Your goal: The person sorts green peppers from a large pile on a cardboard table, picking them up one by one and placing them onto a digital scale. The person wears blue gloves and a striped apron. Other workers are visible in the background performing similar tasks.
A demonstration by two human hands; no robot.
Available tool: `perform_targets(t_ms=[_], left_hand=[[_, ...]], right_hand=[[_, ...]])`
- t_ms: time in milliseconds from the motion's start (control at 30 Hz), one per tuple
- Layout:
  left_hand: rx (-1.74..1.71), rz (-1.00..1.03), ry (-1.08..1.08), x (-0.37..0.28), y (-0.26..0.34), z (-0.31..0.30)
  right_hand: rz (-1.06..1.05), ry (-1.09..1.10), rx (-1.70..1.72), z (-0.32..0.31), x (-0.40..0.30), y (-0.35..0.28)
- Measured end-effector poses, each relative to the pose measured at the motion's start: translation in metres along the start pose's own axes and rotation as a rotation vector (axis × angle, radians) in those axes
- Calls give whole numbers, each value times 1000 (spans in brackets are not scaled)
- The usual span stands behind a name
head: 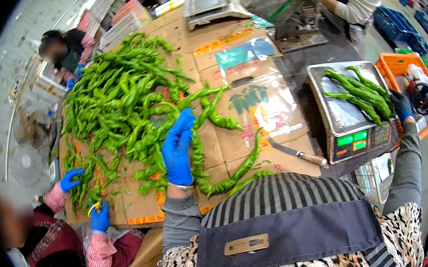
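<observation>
My left hand (178, 150), in a blue glove, is raised at the near right edge of a big pile of long green peppers (113, 94); nothing shows in its grasp, and its fingertips are close to some peppers. Several green peppers (359, 93) lie on the metal pan of a digital scale (332, 119) to the right. Against the pan's right edge is my right hand (401, 104), in a dark and blue glove, beside the ends of those peppers; its fingers are partly hidden. Single long peppers (239, 172) lie between my left hand and a curved knife with a wooden handle (298, 153).
Cardboard (216, 153) covers the table. A second scale (208, 4) stands at the far side, near a metal stand (296, 23). Co-workers are at the left and far right; one at the near left holds a yellow-handled tool (94, 207). An orange crate (394, 65) is beyond the right scale.
</observation>
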State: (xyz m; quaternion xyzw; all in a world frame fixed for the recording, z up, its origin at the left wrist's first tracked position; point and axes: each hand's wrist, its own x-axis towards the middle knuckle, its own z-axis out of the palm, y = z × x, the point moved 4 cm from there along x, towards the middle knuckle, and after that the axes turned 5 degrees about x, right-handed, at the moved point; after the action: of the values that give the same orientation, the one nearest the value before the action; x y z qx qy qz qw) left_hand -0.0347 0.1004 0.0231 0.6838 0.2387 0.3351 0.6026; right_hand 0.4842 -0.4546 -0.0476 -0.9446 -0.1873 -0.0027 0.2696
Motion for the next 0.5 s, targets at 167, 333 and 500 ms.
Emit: perform_targets(t_ms=[167,333,500], left_hand=[[154,78,285,-1,6,-62],[993,-110,22,-5,-39,-57],[1364,-401,-234,-9,-122,-35]], right_hand=[[-196,351,869,-9,-42,-79],[-171,313,917,26,-123,-213],[-446,-148,806,97,-163,-283]])
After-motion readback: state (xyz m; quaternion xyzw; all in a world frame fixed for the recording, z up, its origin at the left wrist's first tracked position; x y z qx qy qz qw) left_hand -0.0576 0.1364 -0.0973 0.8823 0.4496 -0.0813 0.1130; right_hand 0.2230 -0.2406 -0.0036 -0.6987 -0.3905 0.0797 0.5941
